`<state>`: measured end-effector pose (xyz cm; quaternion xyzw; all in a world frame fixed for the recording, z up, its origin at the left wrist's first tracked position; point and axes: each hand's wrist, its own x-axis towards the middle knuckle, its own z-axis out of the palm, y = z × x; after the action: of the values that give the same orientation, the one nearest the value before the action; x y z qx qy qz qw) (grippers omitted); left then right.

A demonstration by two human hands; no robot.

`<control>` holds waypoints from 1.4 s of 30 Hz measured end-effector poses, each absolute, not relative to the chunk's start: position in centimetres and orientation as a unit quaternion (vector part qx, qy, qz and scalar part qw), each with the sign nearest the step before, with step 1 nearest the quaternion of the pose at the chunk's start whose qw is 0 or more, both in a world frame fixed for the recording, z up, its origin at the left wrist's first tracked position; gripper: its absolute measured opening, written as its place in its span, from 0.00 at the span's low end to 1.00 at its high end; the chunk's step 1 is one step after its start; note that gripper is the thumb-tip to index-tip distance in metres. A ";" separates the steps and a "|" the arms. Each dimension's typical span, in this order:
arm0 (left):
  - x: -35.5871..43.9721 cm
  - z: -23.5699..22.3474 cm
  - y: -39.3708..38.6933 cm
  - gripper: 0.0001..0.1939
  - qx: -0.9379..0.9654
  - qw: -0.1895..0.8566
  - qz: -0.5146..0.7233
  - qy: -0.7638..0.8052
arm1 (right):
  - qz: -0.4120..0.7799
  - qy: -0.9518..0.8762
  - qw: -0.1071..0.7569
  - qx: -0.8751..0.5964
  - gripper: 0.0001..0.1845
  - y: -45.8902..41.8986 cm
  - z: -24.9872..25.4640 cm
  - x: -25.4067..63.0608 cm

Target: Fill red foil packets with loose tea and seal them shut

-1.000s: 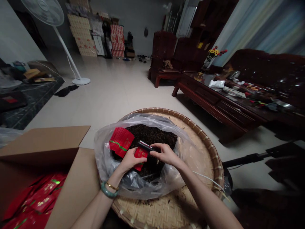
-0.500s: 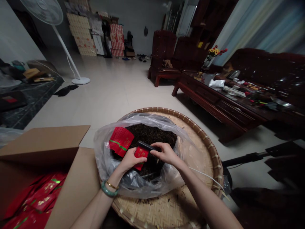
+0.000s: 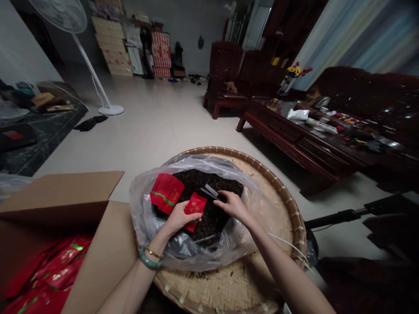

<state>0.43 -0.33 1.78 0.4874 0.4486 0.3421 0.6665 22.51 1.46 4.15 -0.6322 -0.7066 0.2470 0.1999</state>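
My left hand [image 3: 182, 216] pinches a small red packet [image 3: 196, 203] with gold print, upright over dark loose tea leaves [image 3: 209, 179]. In my right hand [image 3: 231, 205] is a slim black bag sealer [image 3: 208, 192], its two jaws parted and a pale strip showing on one. The sealer is just right of the packet, apart from it. A fanned row of red packets [image 3: 166, 193] with green bands lies on the leaves, left of my hands. A clear plastic bag [image 3: 216, 261], its mouth spread wide, holds the leaves.
Under the bag is a round woven bamboo tray [image 3: 296, 226]. A cardboard box [image 3: 108, 253] with many red packets stands at left. A white cord [image 3: 288, 244] crosses the tray's right side. Farther back are a standing fan [image 3: 94, 74] and a dark wooden table [image 3: 281, 135].
My right hand has moved right and slightly up with the sealer, off the packet's top edge. The sealer's jaws have opened. My left hand stays nearly still with the packet.
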 end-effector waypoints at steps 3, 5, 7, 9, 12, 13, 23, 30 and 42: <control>0.5 1.7 -0.3 0.20 0.488 0.670 0.331 0.451 | 0.182 -0.740 0.219 -0.609 0.20 1.2 4.0 21.8; 0.4 1.5 -0.3 0.20 0.515 0.653 0.317 0.455 | 0.183 -0.756 0.258 -0.573 0.19 1.0 4.4 20.6; 0.4 1.2 -0.2 0.19 0.560 0.617 0.304 0.462 | 0.207 -0.773 0.280 -0.530 0.18 0.9 4.9 19.0; 0.3 1.0 -0.2 0.18 0.596 0.583 0.290 0.469 | 0.224 -0.783 0.285 -0.505 0.14 1.1 5.1 17.6; 0.3 1.0 -0.1 0.17 0.605 0.576 0.276 0.475 | 0.229 -0.792 0.287 -0.488 0.10 1.5 4.7 16.3; 0.3 1.0 -0.1 0.17 0.603 0.579 0.274 0.475 | 0.226 -0.794 0.290 -0.484 0.11 1.6 4.5 16.1; 0.5 1.8 -0.3 0.22 0.468 0.678 0.342 0.452 | 0.222 -0.754 0.224 -0.576 0.15 1.8 4.1 19.9; 0.5 2.0 -0.1 0.23 0.407 0.690 0.390 0.454 | 0.073 -0.789 0.039 -0.609 0.29 0.3 2.5 20.8; 0.6 1.8 -0.2 0.25 0.471 0.663 0.369 0.450 | 0.395 -0.695 0.268 -0.538 0.21 1.6 5.8 22.4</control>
<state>0.59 -0.20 1.84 0.4708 0.4498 0.3688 0.6633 22.35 1.58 5.77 -0.5376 -0.6951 0.3952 0.2675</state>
